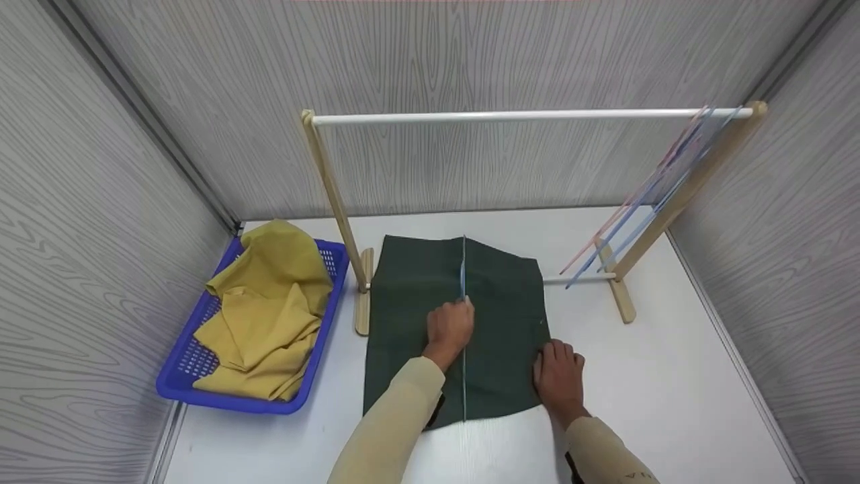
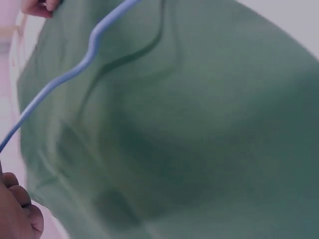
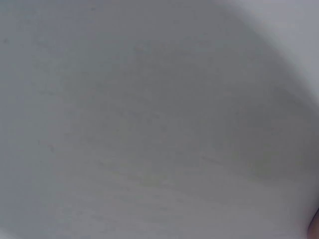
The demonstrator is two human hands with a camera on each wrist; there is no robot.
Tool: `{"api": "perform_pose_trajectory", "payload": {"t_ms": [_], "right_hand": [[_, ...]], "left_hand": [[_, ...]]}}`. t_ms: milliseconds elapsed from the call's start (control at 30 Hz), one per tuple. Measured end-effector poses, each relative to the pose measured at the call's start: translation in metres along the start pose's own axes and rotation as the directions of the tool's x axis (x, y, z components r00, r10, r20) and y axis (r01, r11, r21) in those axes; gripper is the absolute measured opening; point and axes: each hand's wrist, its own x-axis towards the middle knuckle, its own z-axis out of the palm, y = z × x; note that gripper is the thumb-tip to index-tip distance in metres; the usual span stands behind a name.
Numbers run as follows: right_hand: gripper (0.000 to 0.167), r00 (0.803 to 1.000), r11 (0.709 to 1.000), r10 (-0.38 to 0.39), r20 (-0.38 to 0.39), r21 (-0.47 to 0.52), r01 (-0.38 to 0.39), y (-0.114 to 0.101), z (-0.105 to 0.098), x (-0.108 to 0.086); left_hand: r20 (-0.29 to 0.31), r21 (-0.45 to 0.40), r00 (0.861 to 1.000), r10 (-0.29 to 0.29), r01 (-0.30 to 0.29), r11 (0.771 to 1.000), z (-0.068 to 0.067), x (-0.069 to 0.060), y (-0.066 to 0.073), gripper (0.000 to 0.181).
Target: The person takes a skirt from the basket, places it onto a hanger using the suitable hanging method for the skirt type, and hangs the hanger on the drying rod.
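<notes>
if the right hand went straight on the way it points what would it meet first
Most likely the green cloth: the right hand points forward along its right edge, seemingly touching it. Beyond lies the rack's lower bar, though depth is unclear.

Head cam looks fwd & down from up high, wide over tabletop (image 1: 645, 376) & rack (image 1: 531, 116); L wrist cam, rotated sideways, v. close over cloth (image 1: 504, 349), shares cloth, hanger (image 2: 92, 42), L hand (image 1: 450, 327) & R hand (image 1: 561, 376) w/ head; R wrist cam faces a blurred pale surface (image 3: 149, 119) up close.
</notes>
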Motion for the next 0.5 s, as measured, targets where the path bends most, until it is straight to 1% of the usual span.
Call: {"api": "perform_pose_trajectory", "payload": {"t_ms": [67, 200, 300, 400, 500], "right_hand": [[0.021, 1.0, 1.0, -0.001, 0.004, 0.005, 0.001, 0.0, 0.0, 0.0], [0.022, 1.0, 1.0, 0.013, 0.005, 0.012, -0.013, 0.001, -0.002, -0.002], [0.022, 1.0, 1.0, 0.022, -0.004, 0.012, -0.022, 0.002, -0.002, -0.004], [0.022, 1.0, 1.0, 0.01, -0.013, 0.017, -0.009, 0.002, -0.001, -0.003], [0.022, 1.0, 1.0, -0.012, -0.005, 0.008, 0.012, 0.0, -0.001, -0.002]], "left_hand": [[-0.014, 0.027, 1.0, 0.021, -0.02, 0.999, -0.001, -0.001, 0.005, 0.047], [0.036, 0.044, 0.999, 0.034, -0.035, 0.998, 0.001, -0.004, 0.011, 0.047], [0.061, 0.035, 0.997, 0.055, -0.057, 0.998, 0.003, -0.004, 0.013, 0.047], [0.073, 0.006, 0.996, 0.048, -0.049, 0.999, 0.003, -0.004, 0.013, 0.046], [0.091, -0.022, 0.996, 0.023, -0.021, 1.0, -0.001, -0.004, 0.01, 0.046]]}}
